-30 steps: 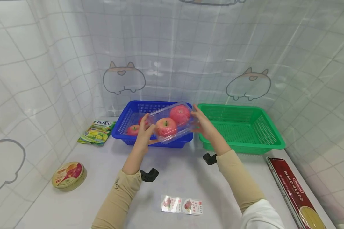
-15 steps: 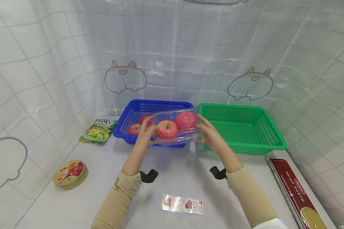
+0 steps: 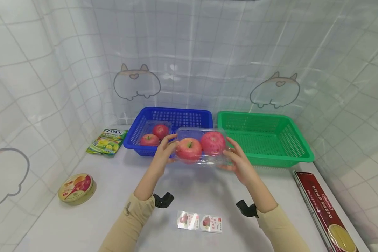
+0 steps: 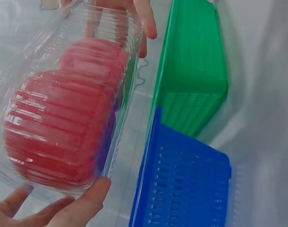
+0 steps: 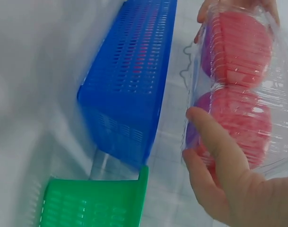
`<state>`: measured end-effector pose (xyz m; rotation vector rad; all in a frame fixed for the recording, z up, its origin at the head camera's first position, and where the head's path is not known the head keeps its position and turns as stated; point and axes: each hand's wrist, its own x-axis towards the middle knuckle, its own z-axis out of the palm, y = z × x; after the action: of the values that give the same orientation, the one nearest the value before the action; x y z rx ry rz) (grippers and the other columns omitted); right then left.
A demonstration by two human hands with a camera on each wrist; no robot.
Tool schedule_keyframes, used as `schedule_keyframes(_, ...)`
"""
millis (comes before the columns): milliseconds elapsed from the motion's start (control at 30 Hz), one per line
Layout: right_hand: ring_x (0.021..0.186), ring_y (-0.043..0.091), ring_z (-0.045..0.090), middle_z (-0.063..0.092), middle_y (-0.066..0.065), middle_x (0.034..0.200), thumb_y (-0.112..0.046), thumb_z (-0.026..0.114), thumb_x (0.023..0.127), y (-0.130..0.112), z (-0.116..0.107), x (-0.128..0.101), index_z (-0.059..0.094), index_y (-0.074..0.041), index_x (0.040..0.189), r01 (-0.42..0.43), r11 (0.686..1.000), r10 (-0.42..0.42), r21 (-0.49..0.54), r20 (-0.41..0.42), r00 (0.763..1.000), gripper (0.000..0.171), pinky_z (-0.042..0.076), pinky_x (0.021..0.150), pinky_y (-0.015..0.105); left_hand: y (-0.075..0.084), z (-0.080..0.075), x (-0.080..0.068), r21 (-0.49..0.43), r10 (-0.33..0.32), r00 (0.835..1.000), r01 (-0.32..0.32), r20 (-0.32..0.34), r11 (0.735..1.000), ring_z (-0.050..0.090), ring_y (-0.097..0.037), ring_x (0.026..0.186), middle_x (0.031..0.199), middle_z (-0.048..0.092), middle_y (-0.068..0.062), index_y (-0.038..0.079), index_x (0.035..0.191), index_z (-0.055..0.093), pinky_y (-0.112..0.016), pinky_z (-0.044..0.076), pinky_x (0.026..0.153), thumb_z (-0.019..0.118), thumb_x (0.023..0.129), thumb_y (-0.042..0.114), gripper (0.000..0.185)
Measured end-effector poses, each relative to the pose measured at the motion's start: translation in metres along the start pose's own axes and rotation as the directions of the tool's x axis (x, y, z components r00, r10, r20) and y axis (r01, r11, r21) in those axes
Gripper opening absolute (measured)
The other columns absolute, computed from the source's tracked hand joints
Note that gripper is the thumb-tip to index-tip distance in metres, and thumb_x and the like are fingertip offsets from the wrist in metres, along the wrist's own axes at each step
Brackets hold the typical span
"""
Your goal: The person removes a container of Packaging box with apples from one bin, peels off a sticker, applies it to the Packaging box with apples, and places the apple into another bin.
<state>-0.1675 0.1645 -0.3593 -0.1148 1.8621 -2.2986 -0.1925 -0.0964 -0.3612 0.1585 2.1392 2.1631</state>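
Observation:
A clear plastic clamshell box (image 3: 201, 148) with two red apples hangs in the air in front of the blue basket (image 3: 173, 117). My left hand (image 3: 163, 154) grips its left end and my right hand (image 3: 237, 161) grips its right end. The left wrist view shows the box (image 4: 63, 104) close up, with my left fingers (image 4: 82, 205) under its near end. In the right wrist view my right thumb (image 5: 214, 142) lies across the box (image 5: 238, 80). A second clear box with two apples (image 3: 154, 134) lies in the blue basket.
A green basket (image 3: 264, 138) stands right of the blue one. A candy bag (image 3: 107, 141) and a round tin (image 3: 77, 188) lie at the left, a spaghetti box (image 3: 324, 210) at the right, and a sticker strip (image 3: 200, 221) near the front. Curtains surround the table.
Both hands have drawn the apple box back from over the blue basket toward me, lower and slightly to the right. The second apple box in the basket is now in plain view.

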Motion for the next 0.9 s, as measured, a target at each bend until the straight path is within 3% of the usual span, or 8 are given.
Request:
schedule_keyframes(133,0.122,0.031,0.033,0.020,0.016,0.141,-0.009,0.048,0.092,0.004,-0.001,-0.012,0.021,-0.019,0.147,0.002,1.000,-0.003,-0.007,-0.021,1.000,0.062,0.051,0.082,0.043,-0.005,0.002,-0.008,0.005,-0.003,0.997,0.002,0.082,1.000,0.023,-0.033,0.136,0.148,0.025,-0.017,0.014,0.142,0.029,-0.061,0.032,0.097,0.053,0.088,0.022,0.059)
schedule_keyframes(267,0.122,0.033,0.034,0.018,0.017,0.143,-0.011,0.049,0.091,0.008,-0.001,-0.023,0.020,-0.018,0.147,-0.006,1.000,0.005,-0.024,-0.038,0.999,0.063,0.051,0.083,0.043,-0.010,0.004,-0.018,0.025,-0.009,0.992,0.006,0.123,1.000,0.019,-0.033,0.138,0.150,0.020,-0.016,0.015,0.145,0.025,-0.061,0.030,0.098,0.055,0.085,0.017,0.067)
schedule_keyframes(533,0.121,0.038,0.037,0.017,0.017,0.144,-0.013,0.051,0.089,0.021,-0.002,-0.043,0.023,-0.017,0.145,-0.017,0.999,0.015,-0.039,-0.067,0.998,0.063,0.050,0.083,0.047,-0.017,0.009,-0.037,0.038,-0.031,0.992,0.026,0.123,0.999,0.022,-0.037,0.136,0.150,0.020,-0.018,0.015,0.144,0.027,-0.060,0.034,0.096,0.056,0.083,0.016,0.068)
schedule_keyframes(900,0.115,0.036,0.042,0.023,0.021,0.141,-0.010,0.051,0.087,0.049,-0.010,-0.060,0.024,-0.015,0.144,-0.047,0.997,0.042,-0.062,-0.080,0.996,0.063,0.050,0.082,0.049,-0.046,0.017,-0.053,0.012,-0.034,0.992,0.033,0.121,0.999,0.017,-0.041,0.136,0.150,0.018,-0.022,0.008,0.144,0.028,-0.056,0.039,0.094,0.055,0.081,0.011,0.068)
